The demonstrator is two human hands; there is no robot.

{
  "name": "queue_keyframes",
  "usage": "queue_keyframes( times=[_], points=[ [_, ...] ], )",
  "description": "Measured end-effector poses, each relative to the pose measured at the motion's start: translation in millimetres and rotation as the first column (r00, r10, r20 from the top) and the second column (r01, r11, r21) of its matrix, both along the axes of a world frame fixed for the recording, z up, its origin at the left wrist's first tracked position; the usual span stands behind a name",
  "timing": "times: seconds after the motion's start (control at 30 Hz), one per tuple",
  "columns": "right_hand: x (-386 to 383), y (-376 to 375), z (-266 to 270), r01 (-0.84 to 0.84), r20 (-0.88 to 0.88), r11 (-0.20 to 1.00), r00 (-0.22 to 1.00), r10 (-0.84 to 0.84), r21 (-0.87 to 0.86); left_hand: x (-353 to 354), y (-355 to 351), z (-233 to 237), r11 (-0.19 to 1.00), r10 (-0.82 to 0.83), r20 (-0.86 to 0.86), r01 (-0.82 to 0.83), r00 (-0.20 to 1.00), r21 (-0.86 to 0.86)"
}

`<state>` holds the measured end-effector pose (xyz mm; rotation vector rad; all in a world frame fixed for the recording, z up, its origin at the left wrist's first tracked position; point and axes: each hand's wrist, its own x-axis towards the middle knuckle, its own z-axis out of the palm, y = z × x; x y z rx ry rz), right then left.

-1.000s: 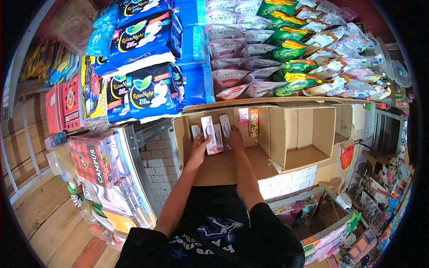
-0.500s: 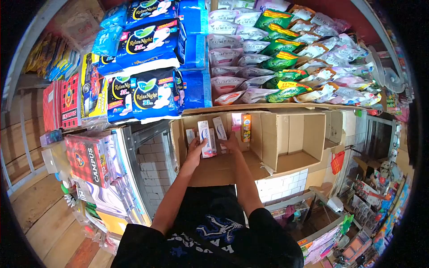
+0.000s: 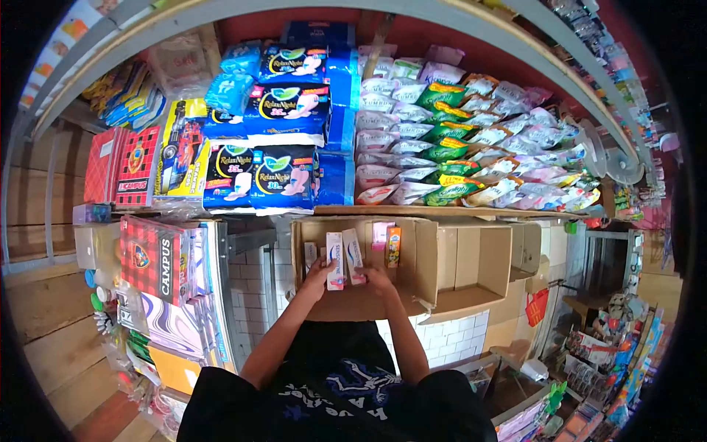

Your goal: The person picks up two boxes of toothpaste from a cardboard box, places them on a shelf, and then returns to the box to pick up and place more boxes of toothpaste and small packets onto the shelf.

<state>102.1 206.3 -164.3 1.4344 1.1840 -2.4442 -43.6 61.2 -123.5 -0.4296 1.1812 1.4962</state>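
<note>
My left hand (image 3: 316, 281) grips a white toothpaste box (image 3: 335, 261) that stands upright at the front of an open cardboard box (image 3: 405, 283). Just to its right, my right hand (image 3: 378, 278) is closed on a second white toothpaste box (image 3: 354, 254), which leans slightly to the left at its top. A smaller pale box (image 3: 311, 255) is partly hidden behind my left hand. Further right inside the cardboard box stand a pink-and-white box (image 3: 379, 234) and an orange box (image 3: 395, 247).
A second open cardboard box (image 3: 473, 265) adjoins on the right. Above, a shelf edge (image 3: 412, 211) carries blue pad packs (image 3: 283, 177) and rows of pouches (image 3: 449, 147). Notebooks (image 3: 155, 258) are stacked at the left. A glass case stands at the lower right.
The view has tilted upward, so shelf and boxes appear lower. The right toothpaste box now stands closer beside the left one, with my right hand at its lower edge.
</note>
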Motion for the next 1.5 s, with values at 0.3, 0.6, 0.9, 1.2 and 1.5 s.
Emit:
queue_keyframes(
  times=[0.3,0.6,0.9,1.2,1.5],
  points=[
    [-5.1,-19.1,99.7,0.091,-0.266,0.985,0.955,-0.128,-0.149,-2.4,-11.7,61.3,0.991,0.017,-0.011,-0.015,1.0,0.129],
    [-2.2,-22.3,154.8,-0.015,-0.438,0.992,0.898,-0.043,-0.128,4.1,-33.0,87.7,0.966,0.055,-0.034,-0.044,0.998,0.254],
    [21.8,-9.9,177.6,-0.205,-0.43,0.974,0.891,0.146,-0.093,42.3,-47.6,134.2,0.959,0.183,-0.05,-0.167,0.982,0.229],
    [30.4,-24.3,202.0,-0.518,-0.453,0.844,0.79,0.413,-0.135,111.4,-95.8,148.7,0.844,0.479,-0.074,-0.435,0.875,0.315],
    [13.6,-90.0,197.8,-0.8,-0.458,0.588,0.569,0.683,-0.117,186.6,-176.1,162.3,0.614,0.772,-0.05,-0.723,0.634,0.316]
  ],
)
